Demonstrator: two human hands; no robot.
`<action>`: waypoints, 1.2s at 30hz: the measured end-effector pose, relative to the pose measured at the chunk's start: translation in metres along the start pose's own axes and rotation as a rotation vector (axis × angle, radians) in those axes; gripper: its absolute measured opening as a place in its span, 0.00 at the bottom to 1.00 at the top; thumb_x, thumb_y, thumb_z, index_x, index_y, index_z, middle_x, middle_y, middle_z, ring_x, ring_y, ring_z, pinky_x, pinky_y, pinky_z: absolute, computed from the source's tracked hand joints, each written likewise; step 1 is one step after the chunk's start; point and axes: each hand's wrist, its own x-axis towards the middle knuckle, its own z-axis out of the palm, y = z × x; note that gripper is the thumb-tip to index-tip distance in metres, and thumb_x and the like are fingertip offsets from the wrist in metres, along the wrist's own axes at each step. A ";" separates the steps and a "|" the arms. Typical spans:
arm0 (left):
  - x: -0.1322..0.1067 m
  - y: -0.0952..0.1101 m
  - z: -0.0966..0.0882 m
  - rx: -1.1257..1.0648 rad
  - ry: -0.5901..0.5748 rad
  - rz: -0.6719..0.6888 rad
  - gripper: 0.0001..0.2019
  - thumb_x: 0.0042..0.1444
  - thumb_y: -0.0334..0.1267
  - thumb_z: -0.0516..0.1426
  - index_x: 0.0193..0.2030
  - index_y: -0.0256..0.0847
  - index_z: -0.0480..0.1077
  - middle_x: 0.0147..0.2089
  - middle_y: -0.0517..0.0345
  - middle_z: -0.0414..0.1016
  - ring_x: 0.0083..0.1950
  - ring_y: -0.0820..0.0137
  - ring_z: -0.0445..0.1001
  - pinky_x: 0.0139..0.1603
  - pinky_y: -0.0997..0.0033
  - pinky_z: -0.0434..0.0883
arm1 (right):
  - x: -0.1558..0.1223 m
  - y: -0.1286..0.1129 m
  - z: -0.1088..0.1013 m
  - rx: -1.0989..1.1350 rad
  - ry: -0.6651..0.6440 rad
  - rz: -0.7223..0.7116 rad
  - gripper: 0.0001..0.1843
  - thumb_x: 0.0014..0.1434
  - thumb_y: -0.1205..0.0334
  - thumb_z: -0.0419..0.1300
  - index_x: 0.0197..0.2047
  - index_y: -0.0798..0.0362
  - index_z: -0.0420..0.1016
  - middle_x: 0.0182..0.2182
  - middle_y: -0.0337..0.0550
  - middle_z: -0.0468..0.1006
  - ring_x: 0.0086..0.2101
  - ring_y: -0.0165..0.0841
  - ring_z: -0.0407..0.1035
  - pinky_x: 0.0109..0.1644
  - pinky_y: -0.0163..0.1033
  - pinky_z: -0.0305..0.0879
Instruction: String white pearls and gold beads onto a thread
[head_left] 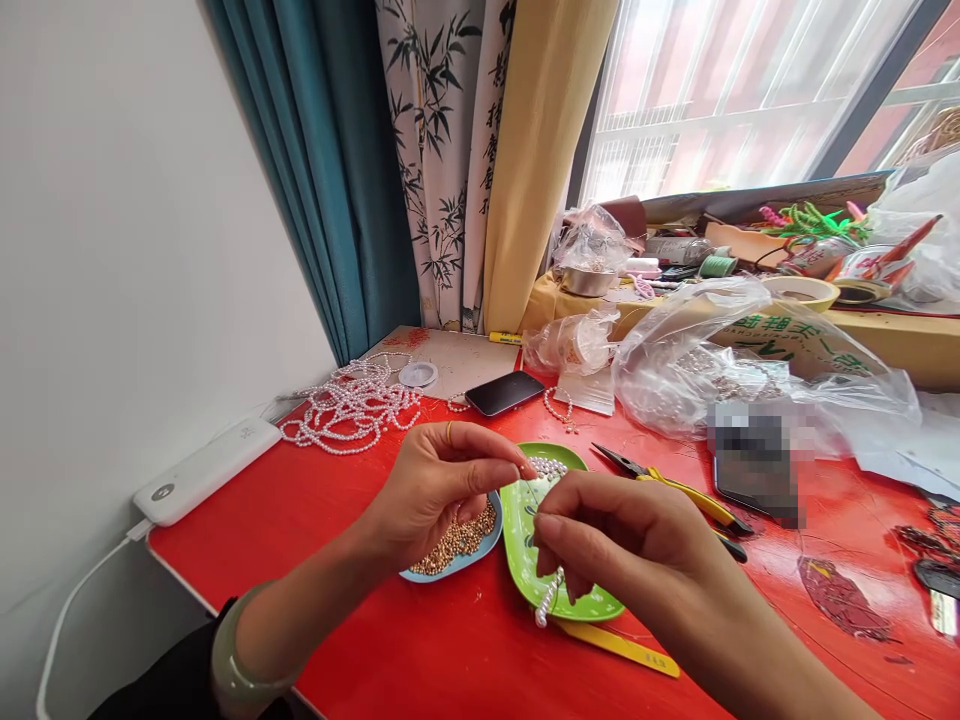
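Observation:
My left hand [450,475] is closed in a pinch, thumb against forefinger, with a fine thread [531,490] at its fingertips. Whether a tiny bead is also between them I cannot tell. The thread runs to my right hand [622,535], whose fingers are pinched on it. Below the right fingers hangs a short string of white pearl beads [550,600]. Both hands are above a green tray [517,555] with loose white beads [547,467] at its far end. Under my left hand, a blue dish [480,560] holds gold beads [454,545], partly covered.
Yellow-handled pliers [675,490] lie right of the tray, and a yellow strip [622,648] sticks out below it. Behind are pearl strands [352,405], a black phone [504,393] and clear plastic bags [675,370]. A white power strip [210,470] lies along the wall.

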 end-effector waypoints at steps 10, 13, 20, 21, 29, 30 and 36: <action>0.002 -0.002 0.000 0.074 0.043 0.096 0.07 0.34 0.30 0.68 0.21 0.37 0.74 0.21 0.61 0.73 0.16 0.84 0.60 0.11 0.86 0.56 | 0.000 0.000 0.001 -0.014 -0.001 0.023 0.11 0.55 0.60 0.53 0.24 0.54 0.66 0.19 0.37 0.68 0.20 0.26 0.63 0.23 0.30 0.58; 0.002 -0.004 -0.002 0.149 0.032 0.162 0.09 0.33 0.30 0.69 0.22 0.37 0.73 0.23 0.61 0.73 0.19 0.80 0.63 0.12 0.84 0.58 | -0.002 0.001 0.000 -0.010 0.004 0.023 0.11 0.54 0.60 0.53 0.23 0.54 0.65 0.18 0.36 0.66 0.20 0.25 0.61 0.22 0.30 0.56; 0.000 -0.007 -0.010 0.225 -0.075 0.276 0.06 0.42 0.28 0.66 0.26 0.41 0.75 0.27 0.60 0.74 0.26 0.77 0.68 0.17 0.82 0.63 | -0.002 -0.002 0.002 -0.003 -0.011 0.027 0.11 0.54 0.61 0.53 0.22 0.54 0.65 0.18 0.36 0.66 0.20 0.26 0.61 0.22 0.30 0.57; 0.000 -0.007 -0.010 0.223 -0.086 0.288 0.07 0.42 0.27 0.65 0.26 0.42 0.75 0.27 0.61 0.74 0.26 0.77 0.68 0.17 0.83 0.63 | -0.001 -0.002 0.002 -0.005 -0.012 0.027 0.11 0.54 0.61 0.53 0.22 0.54 0.65 0.18 0.36 0.66 0.20 0.26 0.61 0.22 0.30 0.57; -0.001 -0.007 -0.010 0.294 -0.076 0.319 0.05 0.42 0.29 0.66 0.26 0.40 0.75 0.27 0.59 0.74 0.28 0.74 0.69 0.20 0.80 0.65 | -0.001 0.000 0.001 -0.006 -0.015 0.016 0.11 0.55 0.62 0.53 0.22 0.54 0.65 0.17 0.35 0.66 0.20 0.25 0.61 0.22 0.29 0.57; -0.001 -0.007 -0.010 0.298 -0.066 0.308 0.05 0.42 0.30 0.66 0.27 0.40 0.74 0.26 0.59 0.74 0.27 0.75 0.68 0.19 0.80 0.64 | -0.001 0.001 0.001 -0.007 -0.021 0.012 0.11 0.55 0.62 0.53 0.23 0.54 0.66 0.18 0.35 0.66 0.20 0.25 0.62 0.23 0.29 0.58; 0.001 -0.004 -0.010 0.291 -0.076 0.304 0.08 0.43 0.30 0.66 0.30 0.39 0.72 0.27 0.60 0.73 0.24 0.78 0.65 0.18 0.82 0.63 | 0.001 0.004 -0.001 -0.013 -0.033 -0.014 0.10 0.58 0.62 0.52 0.26 0.54 0.68 0.20 0.36 0.69 0.22 0.25 0.64 0.24 0.29 0.60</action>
